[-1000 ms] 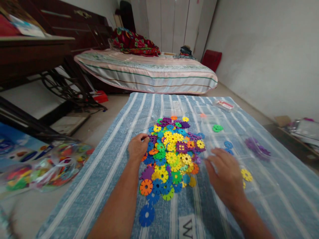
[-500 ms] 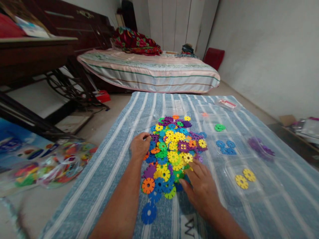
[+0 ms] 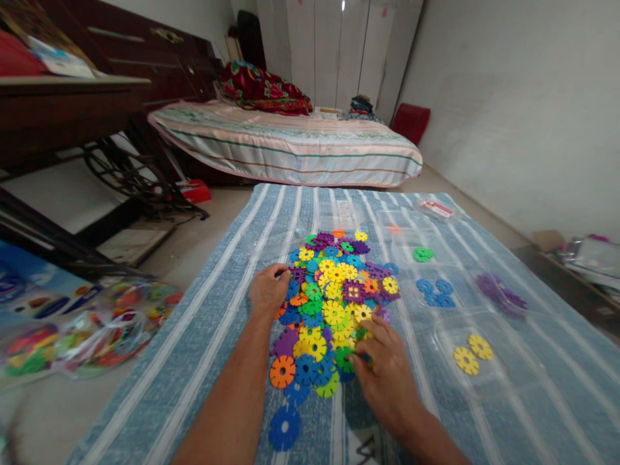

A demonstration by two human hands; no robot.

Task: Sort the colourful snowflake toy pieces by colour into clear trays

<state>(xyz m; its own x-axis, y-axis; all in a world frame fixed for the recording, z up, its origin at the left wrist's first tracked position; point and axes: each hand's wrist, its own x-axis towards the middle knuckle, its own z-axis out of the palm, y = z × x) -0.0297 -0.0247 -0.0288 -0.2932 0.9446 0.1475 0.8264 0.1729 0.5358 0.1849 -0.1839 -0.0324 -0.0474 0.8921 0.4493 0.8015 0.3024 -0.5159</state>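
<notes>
A heap of coloured plastic snowflake discs lies on a blue striped cloth. My left hand rests curled at the heap's left edge, its fingertips on the discs. My right hand lies on the heap's near right corner, fingers pressed on discs there; whether it grips one I cannot tell. To the right, sorted discs lie in clear trays: a green one, blue ones, purple ones and two yellow ones. A lone blue disc lies nearest me.
A clear bag of more discs lies on the floor at left by a dark table frame. A mattress lies beyond the cloth. A small packet sits at the cloth's far right corner; clutter lines the right wall.
My right hand came back from the trays on the right to the heap's near right corner, and two yellow discs now show in the near tray. My left hand stayed put.
</notes>
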